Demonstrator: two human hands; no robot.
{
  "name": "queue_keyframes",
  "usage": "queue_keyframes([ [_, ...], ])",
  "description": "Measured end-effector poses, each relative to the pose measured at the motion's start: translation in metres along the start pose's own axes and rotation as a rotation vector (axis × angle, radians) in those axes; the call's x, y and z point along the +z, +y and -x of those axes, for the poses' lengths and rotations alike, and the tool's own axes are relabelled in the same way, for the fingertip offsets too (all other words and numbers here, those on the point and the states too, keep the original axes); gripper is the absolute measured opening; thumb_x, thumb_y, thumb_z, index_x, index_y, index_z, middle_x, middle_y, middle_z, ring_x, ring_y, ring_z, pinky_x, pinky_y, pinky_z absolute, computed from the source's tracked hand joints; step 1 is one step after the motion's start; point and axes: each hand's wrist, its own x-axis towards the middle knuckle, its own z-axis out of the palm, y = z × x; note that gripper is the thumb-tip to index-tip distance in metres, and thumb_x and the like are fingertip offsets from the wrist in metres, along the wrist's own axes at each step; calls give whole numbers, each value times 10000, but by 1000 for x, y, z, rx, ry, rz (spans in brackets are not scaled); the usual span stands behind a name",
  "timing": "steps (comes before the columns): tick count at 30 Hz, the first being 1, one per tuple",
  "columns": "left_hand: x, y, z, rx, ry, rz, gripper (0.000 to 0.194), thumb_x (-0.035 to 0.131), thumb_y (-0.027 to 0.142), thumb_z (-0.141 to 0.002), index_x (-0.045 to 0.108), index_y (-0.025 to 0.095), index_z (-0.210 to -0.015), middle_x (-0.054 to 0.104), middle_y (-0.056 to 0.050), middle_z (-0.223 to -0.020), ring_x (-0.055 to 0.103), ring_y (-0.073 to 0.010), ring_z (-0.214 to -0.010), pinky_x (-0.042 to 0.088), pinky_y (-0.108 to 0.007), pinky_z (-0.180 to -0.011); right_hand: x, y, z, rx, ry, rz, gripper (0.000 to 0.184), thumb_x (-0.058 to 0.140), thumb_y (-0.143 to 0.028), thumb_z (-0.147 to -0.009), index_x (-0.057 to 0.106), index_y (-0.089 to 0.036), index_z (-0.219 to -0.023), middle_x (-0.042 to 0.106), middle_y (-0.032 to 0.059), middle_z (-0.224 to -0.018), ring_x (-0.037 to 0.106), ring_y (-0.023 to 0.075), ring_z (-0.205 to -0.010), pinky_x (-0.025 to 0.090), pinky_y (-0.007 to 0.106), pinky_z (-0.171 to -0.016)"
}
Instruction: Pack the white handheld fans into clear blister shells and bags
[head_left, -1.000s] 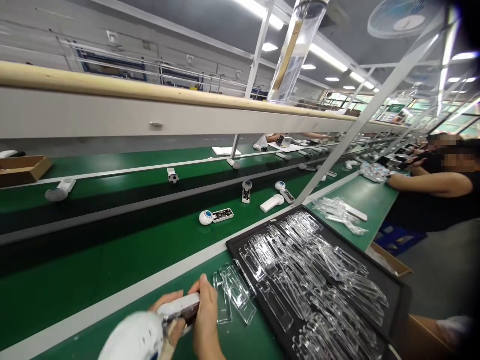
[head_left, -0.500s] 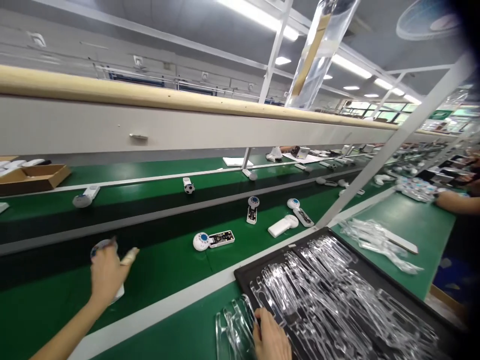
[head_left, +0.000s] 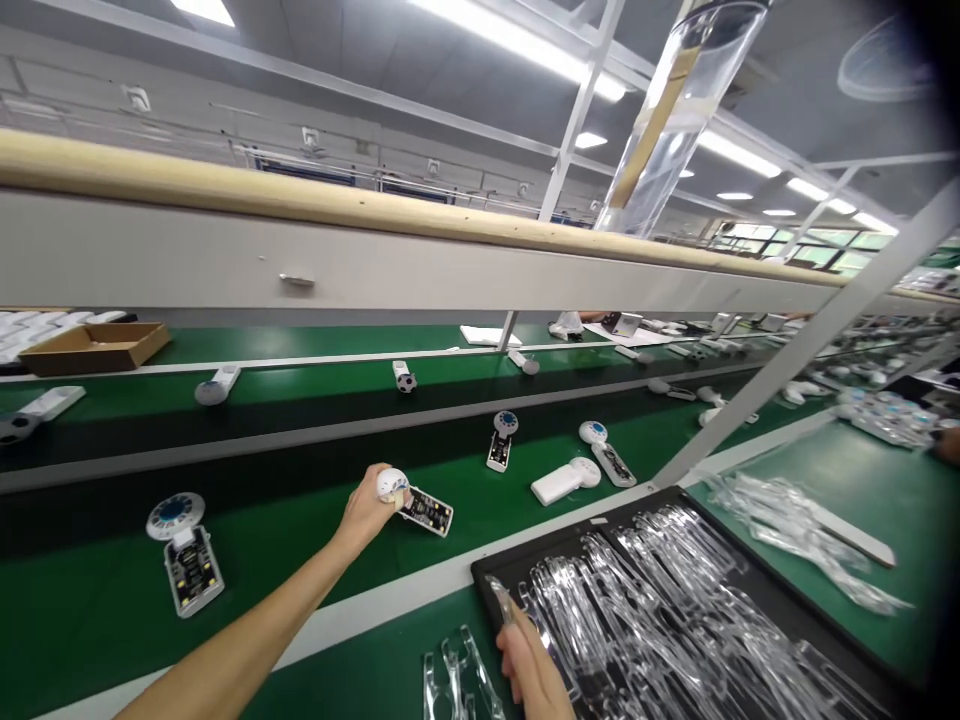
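Note:
My left hand point(head_left: 367, 508) grips the round white head of a small device point(head_left: 427, 510) whose flat body lies open, showing a dark circuit board. My right hand point(head_left: 531, 660), at the near edge of a black tray point(head_left: 480, 572), is closed on a clear plastic piece point(head_left: 498, 598) that points upward. Many similar clear pieces point(head_left: 637, 590) fill the tray. A few loose clear pieces point(head_left: 457, 680) lie on the green bench left of my right hand. Another opened device point(head_left: 193, 570) with a blue-patterned head rests on the belt at the left.
Further devices sit on the green line, including a closed white one point(head_left: 556, 484). A slanted metal post point(head_left: 750, 400) rises behind the tray. Plastic bags point(head_left: 802, 530) lie at the right, and a cardboard box point(head_left: 97, 346) stands at the far left.
My left hand has gone from the device at the left to the head of the one near the middle. My right hand has lifted a clear piece upright.

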Motion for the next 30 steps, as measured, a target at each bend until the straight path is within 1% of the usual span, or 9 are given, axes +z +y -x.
queue_keyframes([
  [3, -21, 19, 41, 83, 0, -15, 498, 725, 455, -608, 562, 239, -1026, 632, -36, -948, 568, -228, -871, 430, -292, -713, 18, -30, -3, -267, -58, 110, 521, 397, -593, -865, 517, -296, -1275, 572, 62, -967, 594, 225, -850, 509, 319, -676],
  [6, -32, 32, 77, 23, -22, 106, 502, 676, 527, -640, 561, 198, -1001, 627, -51, -920, 572, -212, -821, 427, -279, -668, 43, -54, 1, -544, -116, 250, 504, 437, -513, -885, 445, -281, -1332, 523, 68, -975, 561, 230, -893, 514, 341, -712],
  [10, -41, 40, 108, -94, -34, 279, 576, 677, 564, -621, 534, 182, -1028, 618, -54, -890, 575, -196, -781, 444, -278, -646, 74, -65, 19, -676, -86, 373, 494, 410, -442, -914, 379, -266, -1375, 517, 79, -928, 560, 245, -852, 529, 376, -677],
  [14, -54, 47, 123, -104, -9, 320, 583, 701, 556, -604, 533, 180, -1017, 611, -44, -861, 576, -184, -753, 443, -275, -638, 86, -62, 36, -691, -23, 483, 546, 418, -442, -910, 275, -325, -1424, 531, 120, -1076, 570, 296, -947, 530, 442, -718],
  [16, -59, 49, 130, -91, 2, 335, 575, 708, 546, -608, 544, 182, -1022, 616, -45, -865, 578, -183, -754, 438, -273, -637, 83, -60, 44, -670, -90, 494, 571, 382, -417, -929, 155, -366, -1451, 537, 112, -1135, 595, 281, -941, 543, 408, -690],
  [20, -61, 36, 146, -33, -49, 501, 621, 735, 491, -632, 515, 211, -1141, 622, -74, -1067, 580, -207, -938, 451, -291, -775, 69, -61, 59, -566, -232, 401, 559, 301, -353, -963, 44, -368, -1459, 585, 38, -921, 622, 189, -705, 527, 285, -539],
  [24, -56, 6, 166, -160, -291, 635, 675, 737, 519, -625, 534, 169, -1165, 632, -127, -1126, 551, -279, -1089, 436, -365, -909, 55, -67, 72, -649, -234, 304, 526, 395, -357, -934, 229, -365, -1433, 583, 43, -1006, 609, 204, -867, 533, 311, -705],
  [26, -54, -4, 176, -208, -256, 548, 658, 720, 547, -626, 562, 158, -1133, 646, -137, -1102, 557, -310, -1088, 437, -399, -908, 56, -67, 76, -651, -282, 228, 487, 426, -375, -916, 336, -356, -1395, 584, 47, -1063, 590, 212, -942, 514, 321, -771],
  [30, -47, -8, 189, -70, -43, 396, 520, 728, 521, -621, 617, 177, -994, 652, -111, -1099, 570, -306, -1079, 446, -379, -921, 79, -56, 70, -209, -125, -129, 399, 322, -458, -929, 608, -235, -1096, 640, 45, -915, 610, 190, -829, 492, 283, -710],
])
